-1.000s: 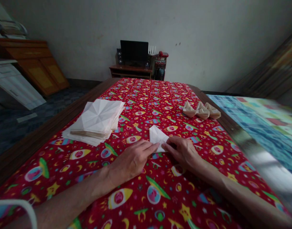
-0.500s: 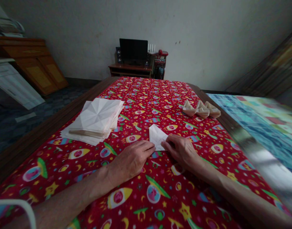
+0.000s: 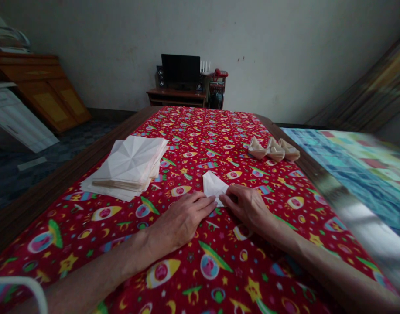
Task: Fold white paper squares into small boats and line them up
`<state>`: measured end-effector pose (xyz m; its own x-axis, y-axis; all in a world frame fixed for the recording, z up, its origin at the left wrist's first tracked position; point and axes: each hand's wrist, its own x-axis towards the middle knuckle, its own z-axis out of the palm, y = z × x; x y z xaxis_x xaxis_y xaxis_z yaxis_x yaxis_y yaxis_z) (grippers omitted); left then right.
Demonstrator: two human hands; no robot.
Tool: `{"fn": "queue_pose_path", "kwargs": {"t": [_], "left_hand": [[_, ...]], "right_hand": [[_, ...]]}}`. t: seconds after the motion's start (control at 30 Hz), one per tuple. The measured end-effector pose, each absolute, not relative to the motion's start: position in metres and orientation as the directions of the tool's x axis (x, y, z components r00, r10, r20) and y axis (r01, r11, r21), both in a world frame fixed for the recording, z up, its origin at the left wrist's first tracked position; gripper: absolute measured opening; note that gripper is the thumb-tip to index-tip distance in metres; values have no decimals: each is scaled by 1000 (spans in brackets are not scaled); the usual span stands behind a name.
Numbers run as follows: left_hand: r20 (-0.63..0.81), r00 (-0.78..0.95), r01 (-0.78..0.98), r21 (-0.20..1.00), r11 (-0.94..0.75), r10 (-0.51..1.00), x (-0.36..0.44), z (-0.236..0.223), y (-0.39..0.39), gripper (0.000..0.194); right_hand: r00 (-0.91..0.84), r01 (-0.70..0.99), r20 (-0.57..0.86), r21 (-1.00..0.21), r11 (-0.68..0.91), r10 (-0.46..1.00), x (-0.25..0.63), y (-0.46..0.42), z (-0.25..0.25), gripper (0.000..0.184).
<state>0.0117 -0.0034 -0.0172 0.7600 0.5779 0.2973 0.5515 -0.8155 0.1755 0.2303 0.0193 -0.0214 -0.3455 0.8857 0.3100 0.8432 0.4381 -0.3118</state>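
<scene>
A small folded sheet of white paper [image 3: 214, 184] lies flat on the red patterned tablecloth [image 3: 200, 253], between my two hands. My left hand [image 3: 186, 216] rests on the cloth with its fingers together, the fingertips pressing the paper's lower left edge. At the paper's right side, my right hand [image 3: 247, 203] has curled fingers, thumb and fingertips pinching its edge. Farther left sits a stack of creased paper sheets [image 3: 128, 163]. Several folded paper pieces [image 3: 274, 149] stand in a row near the table's right edge.
Dark wood table edges [image 3: 98, 150] border the cloth. Beyond the far end are a monitor [image 3: 181, 69] and a red telephone [image 3: 221, 73] on a desk. A bed [image 3: 353, 170] adjoins on the right; wooden cabinets [image 3: 46, 93] stand left. A white curved tube [image 3: 32, 283] shows at lower left.
My left fingertips have slid slightly right along the paper's lower edge, closer to my right thumb. My right hand stays at the paper's right side. The view has shifted a little.
</scene>
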Motion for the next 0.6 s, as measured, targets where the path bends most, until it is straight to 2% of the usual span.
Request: {"fn": "queue_pose_path", "kwargs": {"t": [0.33, 0.5, 0.6], "left_hand": [[254, 760, 571, 176, -802, 598, 14, -14, -5, 53], [249, 760, 578, 164, -800, 600, 14, -14, -6, 51], [238, 768, 569, 172, -804, 595, 14, -13, -6, 47]], "right_hand": [[-399, 810, 434, -247, 532, 808, 237, 20, -33, 25], [-433, 831, 510, -94, 549, 743, 234, 13, -19, 19], [-619, 715, 460, -4, 699, 636, 228, -6, -9, 26]]}}
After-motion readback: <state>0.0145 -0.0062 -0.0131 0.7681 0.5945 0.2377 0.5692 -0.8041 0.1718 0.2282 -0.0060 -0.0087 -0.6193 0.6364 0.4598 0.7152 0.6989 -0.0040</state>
